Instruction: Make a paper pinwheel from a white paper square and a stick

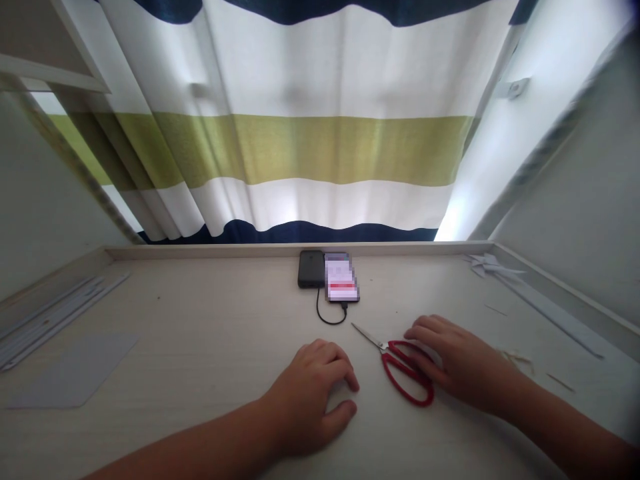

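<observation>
The pair of steel-bladed scissors with red, large-looped handles (386,348) would probably feel light in the hand, stiff along the metal and hard to damage, the red loops likely smooth and perhaps a little slippery, though their material is hard to tell. The loops look the sound place to take hold, a thumb through one and fingers through the other, well behind the pointed tip, which deserves care. They lie flat on the pale wood-grain tabletop (210,320), between the two hands, the tip aimed away from the person and to the left, near the short black charging cable (330,323) below the lit phone (342,279). In looks they are slender in front and broad behind: narrow grey blades lying together as one point, a bright pivot, then two wide red bows, the lower one fully in view and the upper partly covered. The right hand (457,357) rests over that upper bow, fingers bent and thumb against or just above it; whether it grips, I cannot tell. The left hand (320,393) rests on the tabletop, loosely curled with thumb and fingers apart, holding nothing
</observation>
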Motion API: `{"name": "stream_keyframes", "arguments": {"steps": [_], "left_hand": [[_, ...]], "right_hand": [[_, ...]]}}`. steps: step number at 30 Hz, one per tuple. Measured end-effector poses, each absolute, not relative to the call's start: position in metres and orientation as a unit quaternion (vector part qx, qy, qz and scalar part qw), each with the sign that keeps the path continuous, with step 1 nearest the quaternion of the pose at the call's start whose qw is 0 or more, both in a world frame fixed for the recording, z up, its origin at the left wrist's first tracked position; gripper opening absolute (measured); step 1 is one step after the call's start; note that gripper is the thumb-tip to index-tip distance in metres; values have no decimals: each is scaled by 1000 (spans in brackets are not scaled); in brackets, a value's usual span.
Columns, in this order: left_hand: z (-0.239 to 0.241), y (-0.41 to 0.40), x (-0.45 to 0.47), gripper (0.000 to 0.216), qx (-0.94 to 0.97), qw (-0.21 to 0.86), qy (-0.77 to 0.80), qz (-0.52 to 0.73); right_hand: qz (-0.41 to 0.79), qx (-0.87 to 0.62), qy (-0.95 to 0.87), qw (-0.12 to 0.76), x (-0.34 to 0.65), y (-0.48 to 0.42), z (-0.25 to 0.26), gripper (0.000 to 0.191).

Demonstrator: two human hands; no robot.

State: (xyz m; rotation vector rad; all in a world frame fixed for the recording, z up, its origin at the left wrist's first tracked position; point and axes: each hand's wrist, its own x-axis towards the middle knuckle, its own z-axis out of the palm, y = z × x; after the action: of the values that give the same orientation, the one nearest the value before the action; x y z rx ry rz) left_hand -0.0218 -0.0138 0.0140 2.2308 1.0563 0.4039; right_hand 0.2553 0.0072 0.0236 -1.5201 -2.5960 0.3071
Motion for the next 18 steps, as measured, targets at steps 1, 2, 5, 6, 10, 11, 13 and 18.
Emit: {"name": "stream_keyframes", "arguments": {"steps": [1, 2, 5, 6, 10, 11, 13, 18], "left_hand": [[14, -14, -22, 21, 846, 316, 401, 154], [14, -13, -22, 21, 845, 318, 401, 153], [13, -13, -22, 20, 847, 318, 397, 154], [12, -13, -22, 20, 848, 317, 395, 156], [4, -11, -22, 18, 853, 296, 391, 179], [3, -11, -21, 18, 855, 290, 390, 184], [2, -12, -21, 17, 859, 280, 386, 186], [9, -19, -33, 25, 884, 244, 362, 166]], "right_hand": [[105, -498, -858, 62, 251, 7, 25, 21], [112, -496, -859, 65, 246, 7, 25, 21], [129, -496, -856, 69, 237, 3, 23, 22], [130, -498, -855, 69, 235, 2, 21, 23], [128, -505, -851, 70, 235, 1, 14, 26], [129, -504, -851, 70, 237, 2, 12, 25], [128, -498, -855, 70, 245, 3, 8, 23], [103, -468, -873, 92, 264, 4, -8, 24]]}}
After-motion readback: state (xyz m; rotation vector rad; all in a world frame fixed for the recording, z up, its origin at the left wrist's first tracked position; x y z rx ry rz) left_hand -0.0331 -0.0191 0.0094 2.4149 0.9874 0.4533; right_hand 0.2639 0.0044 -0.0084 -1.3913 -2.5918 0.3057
